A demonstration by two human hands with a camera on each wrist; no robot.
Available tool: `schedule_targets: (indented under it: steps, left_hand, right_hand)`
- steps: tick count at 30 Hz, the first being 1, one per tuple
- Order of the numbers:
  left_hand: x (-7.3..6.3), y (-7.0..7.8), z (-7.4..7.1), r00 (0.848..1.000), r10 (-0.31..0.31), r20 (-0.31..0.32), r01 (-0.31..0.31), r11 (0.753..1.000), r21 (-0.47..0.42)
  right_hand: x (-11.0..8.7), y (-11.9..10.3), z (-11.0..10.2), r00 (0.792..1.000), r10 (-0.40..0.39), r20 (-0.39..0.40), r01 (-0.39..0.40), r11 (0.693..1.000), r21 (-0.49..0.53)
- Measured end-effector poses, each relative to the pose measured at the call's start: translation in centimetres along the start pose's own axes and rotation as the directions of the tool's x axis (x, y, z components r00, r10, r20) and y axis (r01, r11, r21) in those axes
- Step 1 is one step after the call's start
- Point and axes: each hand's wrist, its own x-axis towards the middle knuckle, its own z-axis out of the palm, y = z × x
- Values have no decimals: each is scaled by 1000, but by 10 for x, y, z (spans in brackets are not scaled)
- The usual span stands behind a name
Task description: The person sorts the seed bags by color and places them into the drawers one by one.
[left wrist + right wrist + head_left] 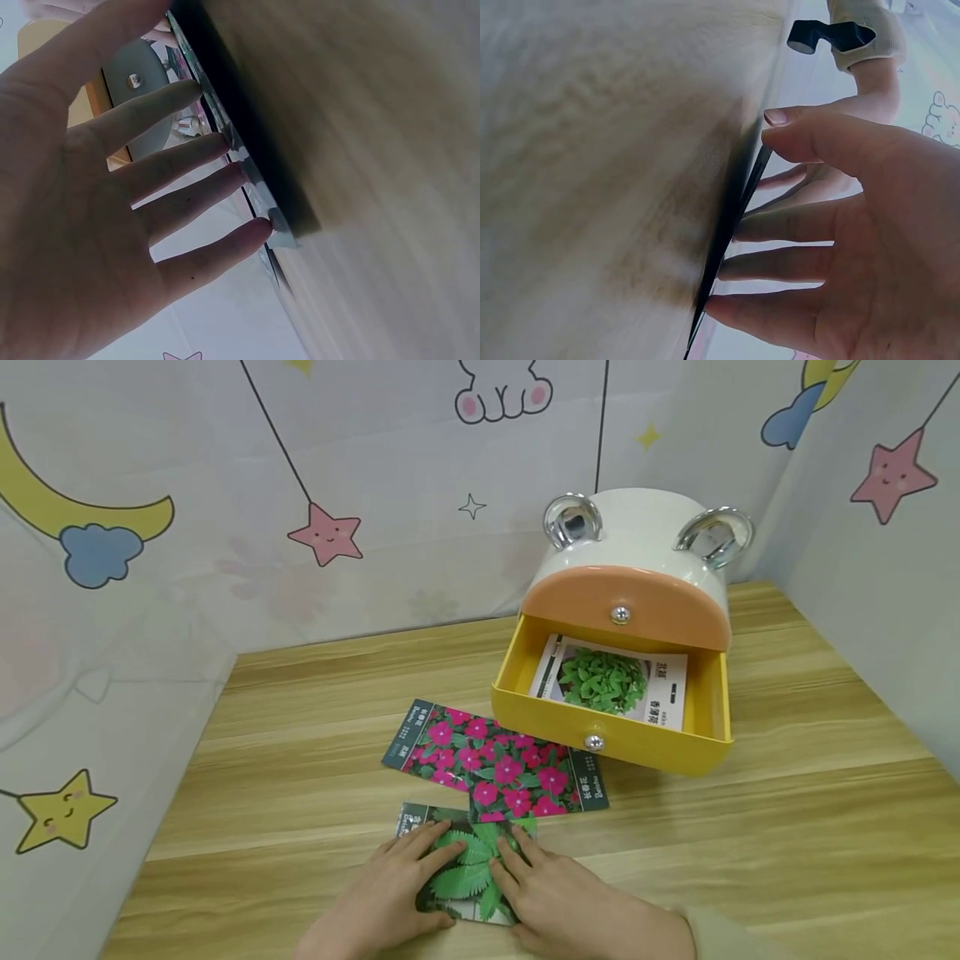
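A seed packet with green leaves (461, 882) printed on it lies on the table. My left hand (390, 889) rests on its left part, fingers spread and fairly straight. On its right side, fingertips of my right hand (558, 893) press the packet, also with extended fingers. In the left wrist view, fingertips of the left hand (112, 195) touch the packet's edge. The right wrist view shows the right hand (832, 225) along a thin dark edge. Just beyond lie two overlapping seed packets with pink flowers, one left (438, 747), one right (517, 781).
A white and orange storage box (630, 597) with silver ring ears stands at the back right. Its yellow drawer (637, 752) is pulled out, overhanging the pink-flower packets. Inside lies a white packet with a leafy plant (603, 681). Patterned fabric walls (405, 527) border the table.
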Motion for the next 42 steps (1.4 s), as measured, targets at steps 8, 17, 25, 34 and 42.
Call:
schedule_targets:
  steps: [8, 17, 25, 34, 42]
  left_hand:
    - [-3, 1, -2, 999, -20, 25, 21, 1000, -17]
    - [-10, 4, -9, 998, 5, -60, -4, 1000, 18]
    - [-14, 5, -12, 986, 45, -163, -36, 998, 55]
    - [-19, 5, -18, 968, 61, -243, -40, 995, 91]
    - [-18, 0, -18, 857, 231, -460, -167, 970, 177]
  right_hand:
    - [-3, -1, -3, 1000, -15, -13, 16, 999, 41]
    - [-5, 0, -4, 995, -66, -79, 62, 997, -41]
    - [-9, 0, -11, 990, -82, -113, 65, 987, -144]
    - [-12, 1, -24, 991, -65, -118, 53, 993, -104]
    - [-18, 11, -27, 922, -132, -363, 99, 989, -109]
